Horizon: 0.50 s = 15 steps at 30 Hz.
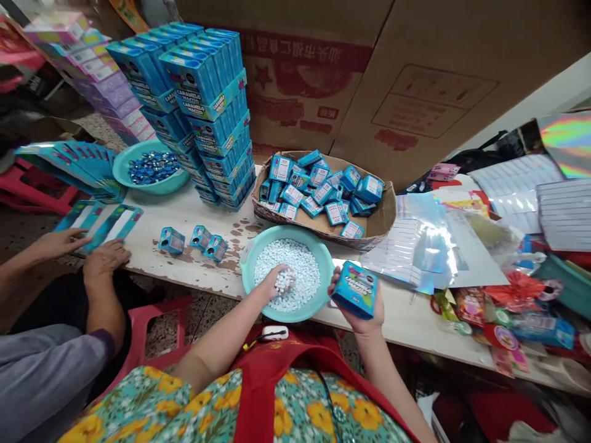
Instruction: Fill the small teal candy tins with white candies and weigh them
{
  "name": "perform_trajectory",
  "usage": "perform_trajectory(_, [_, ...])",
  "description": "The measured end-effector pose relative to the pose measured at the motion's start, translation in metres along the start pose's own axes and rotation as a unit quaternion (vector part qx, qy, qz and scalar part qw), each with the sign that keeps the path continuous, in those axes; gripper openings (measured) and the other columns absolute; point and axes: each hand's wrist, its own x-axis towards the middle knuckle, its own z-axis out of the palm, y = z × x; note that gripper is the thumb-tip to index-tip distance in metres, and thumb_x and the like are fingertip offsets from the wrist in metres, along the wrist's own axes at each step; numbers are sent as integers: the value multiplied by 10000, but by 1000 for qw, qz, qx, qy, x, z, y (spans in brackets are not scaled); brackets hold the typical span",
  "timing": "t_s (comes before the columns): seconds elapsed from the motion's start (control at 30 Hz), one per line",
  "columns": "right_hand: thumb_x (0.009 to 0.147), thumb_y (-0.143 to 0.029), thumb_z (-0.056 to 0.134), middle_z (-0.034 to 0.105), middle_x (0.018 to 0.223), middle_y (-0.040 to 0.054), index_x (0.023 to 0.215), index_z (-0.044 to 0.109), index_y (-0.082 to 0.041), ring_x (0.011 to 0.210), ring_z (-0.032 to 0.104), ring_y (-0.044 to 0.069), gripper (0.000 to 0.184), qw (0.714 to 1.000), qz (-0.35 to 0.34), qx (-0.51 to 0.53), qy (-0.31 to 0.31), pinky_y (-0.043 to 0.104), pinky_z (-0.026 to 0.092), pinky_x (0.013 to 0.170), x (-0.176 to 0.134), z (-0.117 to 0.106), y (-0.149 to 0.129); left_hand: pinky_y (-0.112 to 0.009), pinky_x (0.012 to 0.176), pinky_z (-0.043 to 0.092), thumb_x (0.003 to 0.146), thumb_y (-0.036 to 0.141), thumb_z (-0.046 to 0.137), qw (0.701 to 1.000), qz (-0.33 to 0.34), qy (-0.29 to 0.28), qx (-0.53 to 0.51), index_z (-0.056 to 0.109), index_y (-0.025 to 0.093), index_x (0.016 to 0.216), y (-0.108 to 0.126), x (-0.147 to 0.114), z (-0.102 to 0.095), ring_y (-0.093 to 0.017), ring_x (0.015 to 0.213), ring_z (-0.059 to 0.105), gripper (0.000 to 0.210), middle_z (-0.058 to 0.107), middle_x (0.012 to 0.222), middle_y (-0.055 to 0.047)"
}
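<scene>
My left hand [278,283] is in a turquoise basin [326,271] with small white pellet-like candies [298,264]. Its fingers curl around a heap of these candies. To the right of the basin, my right hand [372,317] grips a small blue printed candy box [356,288] from beneath, with the lettered face turned up. Behind the basin, a cut-down cardboard carton [314,231] contains many similar blue boxes [322,192]. Three more small boxes, one of them a blue box [172,240], stand left of the basin.
Tall stacks of blue display boxes [212,123] rise at the back left, beside a basin of shiny blue pieces [122,165]. A co-worker's hands [104,255] rest near flat blue card sheets [120,224]. Label sheets [397,237] and wrapped sweets [473,304] lie right.
</scene>
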Motion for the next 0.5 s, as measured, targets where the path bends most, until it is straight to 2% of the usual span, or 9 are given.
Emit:
perform_trajectory(0.13, [676, -800, 502, 652, 995, 78, 1095, 610, -248, 879, 625, 249, 701, 999, 47, -22, -6, 490, 516, 812, 2, -5, 10, -185, 365, 350, 763, 438, 509, 991, 2, -21, -130, 513, 166, 759, 12, -6, -3, -114, 449, 518, 272, 586, 627, -54])
perform_trajectory(0.2, [608, -850, 512, 650, 1000, 82, 1078, 616, -240, 871, 626, 250, 777, 997, 64, -39, -12, 458, 529, 775, 8, -10, 13, -187, 393, 389, 769, 436, 518, 984, 23, -24, -177, 536, 171, 821, 17, -10, -1, -119, 495, 556, 270, 617, 688, -56])
perform_trajectory(0.3, [555, -761, 668, 669, 973, 62, 976, 637, -230, 810, 633, 217, 678, 992, 79, -91, 21, 393, 540, 748, 24, -20, 19, -236, 483, 489, 781, 430, 529, 965, 39, -4, -258, 561, 172, 911, 23, -11, 7, -145, 577, 613, 291, 645, 750, -64])
perform_trajectory(0.4, [537, -509, 820, 692, 899, 13, 909, 636, -230, 787, 632, 189, 499, 977, 19, -204, 64, 360, 527, 800, 40, -27, 26, -218, 413, 443, 779, 366, 537, 955, 30, 23, -294, 542, 155, 830, 27, -9, 20, -120, 460, 548, 217, 603, 636, -42])
perform_trajectory(0.47, [557, -433, 819, 690, 892, 3, 941, 628, -223, 813, 624, 193, 478, 944, -44, -325, 41, 370, 507, 828, 48, -29, 27, -182, 364, 369, 771, 350, 541, 954, 43, 28, -294, 518, 162, 770, 31, -10, 29, -90, 397, 480, 189, 558, 576, -12])
perform_trajectory(0.5, [567, -423, 809, 684, 886, 2, 960, 621, -218, 816, 618, 197, 481, 917, -72, -392, 22, 374, 498, 825, 51, -29, 26, -173, 356, 344, 763, 354, 549, 953, 56, 27, -296, 513, 167, 755, 34, -13, 34, -82, 388, 461, 191, 544, 565, -1])
